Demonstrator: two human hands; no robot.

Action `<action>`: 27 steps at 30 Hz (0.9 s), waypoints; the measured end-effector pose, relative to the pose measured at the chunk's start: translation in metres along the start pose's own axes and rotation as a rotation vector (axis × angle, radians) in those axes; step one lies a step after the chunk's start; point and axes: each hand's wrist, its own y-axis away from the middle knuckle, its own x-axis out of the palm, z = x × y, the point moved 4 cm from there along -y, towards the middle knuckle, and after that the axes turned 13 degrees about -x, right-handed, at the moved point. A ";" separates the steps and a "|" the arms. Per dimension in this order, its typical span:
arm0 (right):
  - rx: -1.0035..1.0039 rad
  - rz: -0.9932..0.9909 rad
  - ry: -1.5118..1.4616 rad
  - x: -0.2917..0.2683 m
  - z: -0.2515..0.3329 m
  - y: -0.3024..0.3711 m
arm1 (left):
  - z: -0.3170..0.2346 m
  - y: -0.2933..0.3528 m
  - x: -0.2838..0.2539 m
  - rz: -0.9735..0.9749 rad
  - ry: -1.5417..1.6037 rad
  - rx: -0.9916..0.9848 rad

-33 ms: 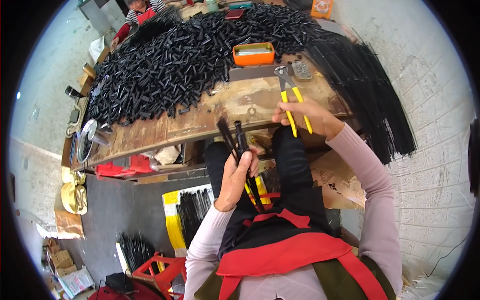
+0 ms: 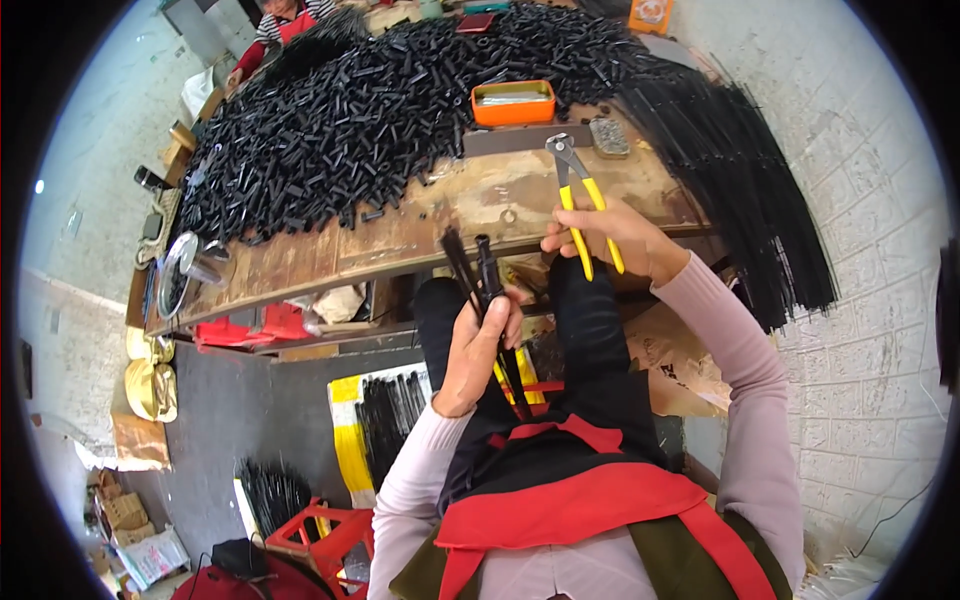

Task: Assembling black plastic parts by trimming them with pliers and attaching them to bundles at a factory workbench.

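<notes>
Both hands (image 2: 471,352) (image 2: 636,240) are occupied: black rods (image 2: 486,268) in left, pliers (image 2: 594,192) in right.

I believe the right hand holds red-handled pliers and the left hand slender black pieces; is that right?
The handles are yellow, not red, in the head view; the right hand holds the pliers, the left hand slender black pieces.

The premises are a workshop. A worn, stained wooden surface (image 2: 335,250) carries a large heap of short black tubular pieces (image 2: 320,160), with a mass of long black strands (image 2: 750,190) at its right end. Also noted: yellow-handled pincers (image 2: 564,172), a second person (image 2: 288,28) in red workwear at the far left, more black bristly stock (image 2: 270,492) at floor level, and scuffed pale brick walling (image 2: 870,350).
</notes>
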 end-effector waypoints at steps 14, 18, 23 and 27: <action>-0.323 -0.016 0.346 0.065 -0.021 0.052 | -0.007 0.000 0.007 0.025 0.005 0.079; -0.489 -0.012 0.472 0.067 -0.021 0.063 | -0.002 0.004 0.007 0.056 -0.038 0.041; -0.462 -0.051 0.319 0.071 -0.024 0.066 | -0.005 0.005 0.009 0.033 -0.094 0.065; -0.400 -0.052 0.287 0.073 -0.024 0.064 | -0.003 0.004 0.007 0.033 -0.084 0.065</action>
